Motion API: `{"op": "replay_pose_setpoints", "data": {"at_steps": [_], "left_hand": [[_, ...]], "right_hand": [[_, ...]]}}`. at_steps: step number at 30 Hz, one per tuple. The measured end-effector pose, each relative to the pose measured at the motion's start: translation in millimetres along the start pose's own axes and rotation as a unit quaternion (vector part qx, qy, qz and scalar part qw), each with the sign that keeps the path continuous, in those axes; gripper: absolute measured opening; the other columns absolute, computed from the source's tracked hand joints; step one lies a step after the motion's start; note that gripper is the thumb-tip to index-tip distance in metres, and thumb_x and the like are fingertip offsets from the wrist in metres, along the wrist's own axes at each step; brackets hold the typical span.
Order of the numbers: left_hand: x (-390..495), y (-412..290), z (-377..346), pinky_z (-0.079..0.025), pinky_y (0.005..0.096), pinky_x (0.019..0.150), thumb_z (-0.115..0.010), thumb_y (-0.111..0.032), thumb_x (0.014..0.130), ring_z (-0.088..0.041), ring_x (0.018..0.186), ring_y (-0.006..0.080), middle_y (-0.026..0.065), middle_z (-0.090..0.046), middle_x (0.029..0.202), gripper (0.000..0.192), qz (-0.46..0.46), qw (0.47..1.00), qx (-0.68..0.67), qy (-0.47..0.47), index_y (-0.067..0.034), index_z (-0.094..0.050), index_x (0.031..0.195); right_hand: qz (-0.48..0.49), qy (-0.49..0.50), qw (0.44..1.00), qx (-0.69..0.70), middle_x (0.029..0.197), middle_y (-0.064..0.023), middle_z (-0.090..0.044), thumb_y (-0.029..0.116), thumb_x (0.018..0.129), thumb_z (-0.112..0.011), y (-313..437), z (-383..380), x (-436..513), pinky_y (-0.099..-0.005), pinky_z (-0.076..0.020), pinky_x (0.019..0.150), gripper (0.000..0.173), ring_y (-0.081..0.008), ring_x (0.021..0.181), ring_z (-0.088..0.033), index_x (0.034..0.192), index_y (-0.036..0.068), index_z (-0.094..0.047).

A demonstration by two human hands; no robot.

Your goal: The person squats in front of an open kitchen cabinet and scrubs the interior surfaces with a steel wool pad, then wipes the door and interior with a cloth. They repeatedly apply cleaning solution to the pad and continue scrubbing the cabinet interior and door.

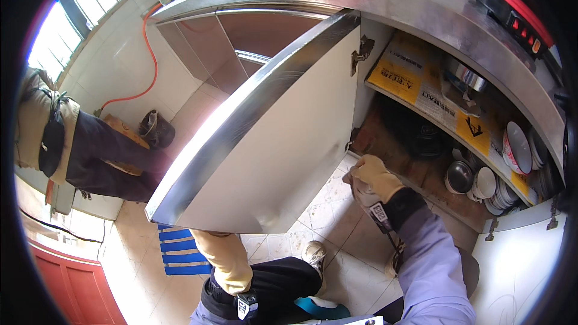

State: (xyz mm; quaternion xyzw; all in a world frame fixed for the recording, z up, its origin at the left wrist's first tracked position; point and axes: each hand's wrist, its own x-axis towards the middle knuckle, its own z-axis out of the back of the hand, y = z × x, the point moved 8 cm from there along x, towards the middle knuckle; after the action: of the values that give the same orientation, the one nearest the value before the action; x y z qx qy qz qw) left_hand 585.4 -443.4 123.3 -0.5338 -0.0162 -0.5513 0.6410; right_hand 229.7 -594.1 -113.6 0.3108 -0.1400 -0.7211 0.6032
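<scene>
My left hand (223, 257), in a tan glove, is at the outer edge of an open cabinet door (280, 153). The door hides its fingers, so its grip cannot be seen. My right hand (375, 174), also gloved, is closed on a greyish cloth (362, 193) that hangs below the fist. It is in front of the open cabinet, close to the door's lower hinge (352, 139). The white inner face of the door is turned towards me.
Inside the cabinet, a shelf (397, 79) lined with yellow printed sheeting carries a patterned bowl (517, 148). Below are a metal pot (459, 177) and stacked plates (501, 196). A second door (515, 262) stands open at right. Another person (108, 149) is at left, near a blue slatted stool (183, 250).
</scene>
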Motion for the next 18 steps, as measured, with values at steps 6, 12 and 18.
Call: {"op": "replay_pose_setpoints", "data": {"at_steps": [6, 12, 18], "left_hand": [[2, 0, -3, -0.049, 0.0343, 0.092, -0.065, 0.004, 0.088, -0.063, 0.103, 0.0277, 0.0164, -0.063, 0.113, 0.039, -0.005, 1.000, 0.025, 0.005, 0.003, -0.052, 0.124], [3, -3, -2, -0.049, 0.0351, 0.091, -0.063, 0.005, 0.088, -0.063, 0.101, 0.0284, 0.0164, -0.063, 0.111, 0.036, -0.011, 0.998, 0.067, -0.002, 0.002, -0.053, 0.122], [-3, 1, -4, -0.049, 0.0348, 0.090, -0.064, 0.005, 0.086, -0.063, 0.100, 0.0294, 0.0154, -0.063, 0.110, 0.035, -0.012, 0.992, 0.122, -0.036, 0.003, -0.055, 0.120]], "right_hand": [[0.023, -0.093, 0.771, 0.630, 0.099, -0.0095, -0.066, 0.002, 0.082, -0.074, 77, 90, -34, -0.0242, -0.0511, 0.070, 0.037, -0.0140, 0.088, -0.064, 0.115, -0.001, -0.059], [0.397, -0.290, 0.745, 0.450, 0.140, -0.0168, -0.050, 0.000, 0.084, -0.071, 174, 161, -45, -0.0331, -0.0378, 0.110, 0.062, -0.0249, 0.129, -0.048, 0.140, -0.004, -0.045], [0.235, -0.400, 0.784, 0.412, 0.154, -0.0157, -0.036, 0.015, 0.103, -0.044, 127, 89, 23, -0.0333, -0.0237, 0.118, 0.054, -0.0256, 0.141, -0.034, 0.152, -0.003, -0.029]]}}
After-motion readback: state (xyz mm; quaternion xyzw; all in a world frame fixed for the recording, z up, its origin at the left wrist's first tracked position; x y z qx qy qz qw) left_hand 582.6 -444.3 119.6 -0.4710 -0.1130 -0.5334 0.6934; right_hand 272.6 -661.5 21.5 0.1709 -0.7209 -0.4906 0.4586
